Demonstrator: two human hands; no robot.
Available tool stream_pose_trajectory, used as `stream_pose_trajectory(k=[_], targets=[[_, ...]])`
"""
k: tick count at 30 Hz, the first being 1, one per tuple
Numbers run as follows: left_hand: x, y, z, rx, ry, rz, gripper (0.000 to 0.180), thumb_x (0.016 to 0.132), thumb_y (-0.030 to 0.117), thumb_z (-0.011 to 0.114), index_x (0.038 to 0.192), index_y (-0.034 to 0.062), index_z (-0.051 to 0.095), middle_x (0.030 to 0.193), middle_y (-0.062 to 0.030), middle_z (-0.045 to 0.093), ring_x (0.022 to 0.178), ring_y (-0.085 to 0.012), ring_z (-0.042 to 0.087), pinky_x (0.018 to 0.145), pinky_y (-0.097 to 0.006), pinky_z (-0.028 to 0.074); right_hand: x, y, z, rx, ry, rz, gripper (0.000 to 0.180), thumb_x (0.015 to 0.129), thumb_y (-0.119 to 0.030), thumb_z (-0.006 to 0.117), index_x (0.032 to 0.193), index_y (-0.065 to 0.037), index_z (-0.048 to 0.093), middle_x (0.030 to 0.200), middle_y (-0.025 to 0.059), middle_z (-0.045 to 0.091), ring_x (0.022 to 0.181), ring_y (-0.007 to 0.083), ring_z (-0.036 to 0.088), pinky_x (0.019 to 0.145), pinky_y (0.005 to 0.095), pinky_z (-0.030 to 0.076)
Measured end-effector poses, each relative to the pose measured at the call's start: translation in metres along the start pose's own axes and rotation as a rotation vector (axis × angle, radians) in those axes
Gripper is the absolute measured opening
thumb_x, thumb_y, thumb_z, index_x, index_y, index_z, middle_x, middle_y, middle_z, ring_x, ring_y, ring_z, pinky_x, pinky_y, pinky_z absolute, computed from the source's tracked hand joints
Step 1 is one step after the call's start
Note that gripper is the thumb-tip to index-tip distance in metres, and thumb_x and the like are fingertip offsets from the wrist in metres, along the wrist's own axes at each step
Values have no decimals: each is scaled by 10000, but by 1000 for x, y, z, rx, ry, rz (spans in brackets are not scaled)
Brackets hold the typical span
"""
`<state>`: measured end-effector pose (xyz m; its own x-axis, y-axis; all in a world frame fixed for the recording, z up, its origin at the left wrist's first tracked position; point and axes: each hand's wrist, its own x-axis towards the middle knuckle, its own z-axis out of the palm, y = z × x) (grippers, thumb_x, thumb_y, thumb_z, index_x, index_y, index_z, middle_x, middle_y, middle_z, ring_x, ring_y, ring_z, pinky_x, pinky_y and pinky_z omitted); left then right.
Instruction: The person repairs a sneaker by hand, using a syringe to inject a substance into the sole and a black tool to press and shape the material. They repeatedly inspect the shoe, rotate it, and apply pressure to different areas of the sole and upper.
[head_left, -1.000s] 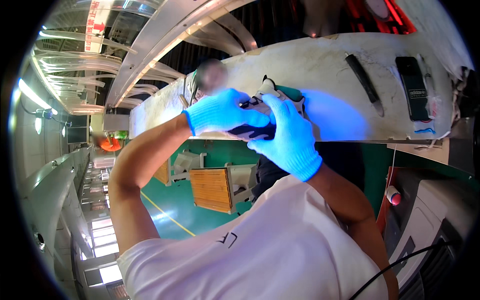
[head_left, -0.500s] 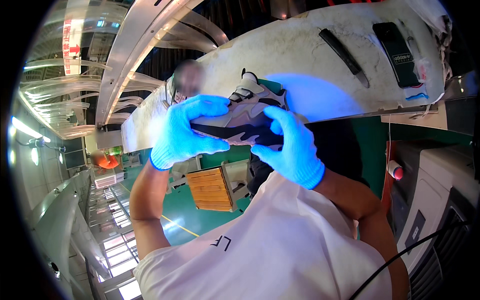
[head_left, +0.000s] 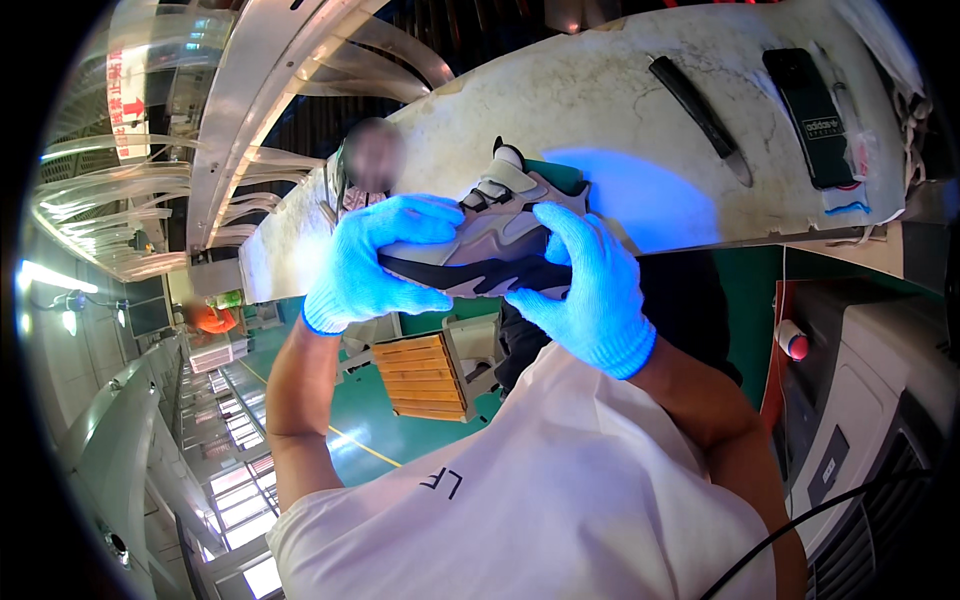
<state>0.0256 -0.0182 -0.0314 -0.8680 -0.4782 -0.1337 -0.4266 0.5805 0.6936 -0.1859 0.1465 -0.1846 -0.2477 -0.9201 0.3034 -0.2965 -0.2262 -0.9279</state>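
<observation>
I hold a grey sports shoe (head_left: 500, 235) with a dark sole stripe and pale upper panels in front of me, over the edge of a worn white worktable (head_left: 600, 110). My left hand (head_left: 370, 265), in a blue glove, wraps the shoe's left end from above. My right hand (head_left: 585, 290), also in a blue glove, grips the right end with fingers spread over its side. Both bare forearms rise from my white T-shirt at the bottom of the view.
On the table lie a long black strip (head_left: 700, 115), a flat black rectangular piece (head_left: 815, 120) and another shoe (head_left: 340, 190) at the far left. A grey machine with a red button (head_left: 793, 340) stands at right. A wooden pallet (head_left: 425, 375) rests on the green floor below.
The shoe has come lower and nearer to me, turned sideways so its side shows. Both hands shifted their hold to its two ends.
</observation>
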Motion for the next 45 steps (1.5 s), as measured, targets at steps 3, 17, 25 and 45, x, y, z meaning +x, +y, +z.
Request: stream_pose_trajectory(k=[3, 17, 25, 45], targets=[[-3, -7, -1, -19, 10, -15, 660, 626, 228, 1091, 1191, 36, 811, 1340, -158, 788, 1322, -339, 727, 1129, -449, 560, 5, 0, 0, -4, -10, -15, 978, 715, -182, 1021, 1550, -107, 519, 1142, 101, 647, 986, 284, 694, 821, 466, 590], [2, -4, -10, -214, -119, -364, 870, 790, 293, 987, 1534, 6, 637, 1435, -210, 739, 1302, -273, 710, 1126, -387, 542, 34, -15, -5, -55, -174, 115, 949, 698, -206, 1024, 1502, -97, 531, 1294, 189, 671, 1131, 396, 724, 945, 512, 609], [66, 43, 9, 192, -425, -818, 918, 791, 620, 934, 1412, -14, 699, 1194, -199, 803, 1066, -255, 786, 939, -348, 608, 37, -13, 7, -116, -193, 60, 914, 739, -253, 988, 1509, -84, 526, 1355, 230, 669, 1192, 438, 720, 988, 541, 605], [-55, 17, 103, -1127, 287, -222, 850, 841, 218, 953, 1554, -42, 570, 1536, -152, 658, 1446, -270, 606, 1260, -473, 447, -33, 15, -29, 550, 112, 202, 1101, 681, 45, 990, 1645, 37, 459, 1350, 83, 649, 1197, 198, 655, 1046, 350, 589]])
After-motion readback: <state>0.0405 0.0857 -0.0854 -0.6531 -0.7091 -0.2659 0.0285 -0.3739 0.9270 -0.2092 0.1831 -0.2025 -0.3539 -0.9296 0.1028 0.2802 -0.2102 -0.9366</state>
